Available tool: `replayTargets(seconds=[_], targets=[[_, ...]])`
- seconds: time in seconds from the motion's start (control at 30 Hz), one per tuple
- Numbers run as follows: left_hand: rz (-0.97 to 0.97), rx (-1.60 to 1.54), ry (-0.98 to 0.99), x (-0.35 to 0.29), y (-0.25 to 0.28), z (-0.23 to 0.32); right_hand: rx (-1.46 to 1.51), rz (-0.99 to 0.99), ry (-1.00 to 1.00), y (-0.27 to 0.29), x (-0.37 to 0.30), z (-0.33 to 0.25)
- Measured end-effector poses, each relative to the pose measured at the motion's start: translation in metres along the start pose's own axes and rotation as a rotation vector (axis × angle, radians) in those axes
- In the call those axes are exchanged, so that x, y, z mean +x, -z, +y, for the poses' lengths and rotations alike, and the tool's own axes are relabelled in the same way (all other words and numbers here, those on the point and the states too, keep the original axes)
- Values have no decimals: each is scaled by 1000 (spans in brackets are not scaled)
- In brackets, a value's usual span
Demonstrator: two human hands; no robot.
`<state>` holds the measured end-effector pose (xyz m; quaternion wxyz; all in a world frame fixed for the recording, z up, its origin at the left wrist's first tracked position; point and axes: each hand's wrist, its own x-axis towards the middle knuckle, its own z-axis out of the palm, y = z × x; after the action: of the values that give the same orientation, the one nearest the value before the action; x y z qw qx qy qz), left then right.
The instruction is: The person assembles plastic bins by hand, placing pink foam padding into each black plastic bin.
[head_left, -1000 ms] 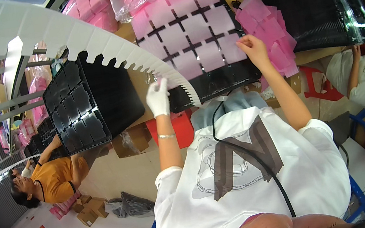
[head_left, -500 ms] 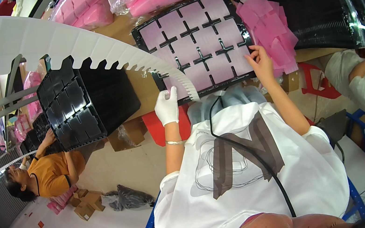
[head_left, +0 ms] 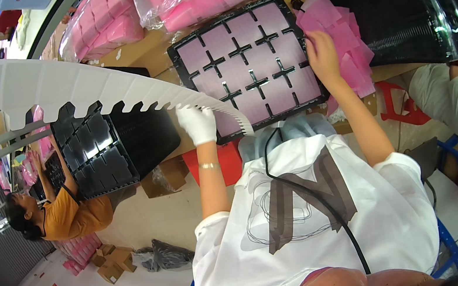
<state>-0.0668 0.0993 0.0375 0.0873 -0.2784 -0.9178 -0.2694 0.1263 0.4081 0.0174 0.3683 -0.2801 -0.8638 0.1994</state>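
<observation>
Black tray (head_left: 257, 84) looks light, stiff; hold left and right rims. Left hand (head_left: 198, 124), right hand (head_left: 322, 53): finger grasp unclear.

Large dark block-letter print (head_left: 282, 212) on a white shirt (head_left: 386, 226), smaller lettering (head_left: 256, 170) beside it, too small to read

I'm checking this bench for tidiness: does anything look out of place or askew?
Yes, mildly: the loose pink rectangular sheets right of the black rectangular tray lie overlapping at uneven angles, which looks untidy beside the tray's even grid of pale pink pieces. I see no clear spill or damage.
</observation>
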Motion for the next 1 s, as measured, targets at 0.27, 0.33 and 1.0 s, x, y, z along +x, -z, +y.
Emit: replayTargets(seconds=[0.27, 0.33, 1.0], targets=[[-184, 318, -301, 77, -70, 9, -474, -308, 237, -85, 42, 7], [-131, 391, -216, 83, -72, 8, -452, -317, 234, -90, 45, 5], [-491, 439, -336, -91, 33, 13, -346, -669, 214, 78, -108, -37]])
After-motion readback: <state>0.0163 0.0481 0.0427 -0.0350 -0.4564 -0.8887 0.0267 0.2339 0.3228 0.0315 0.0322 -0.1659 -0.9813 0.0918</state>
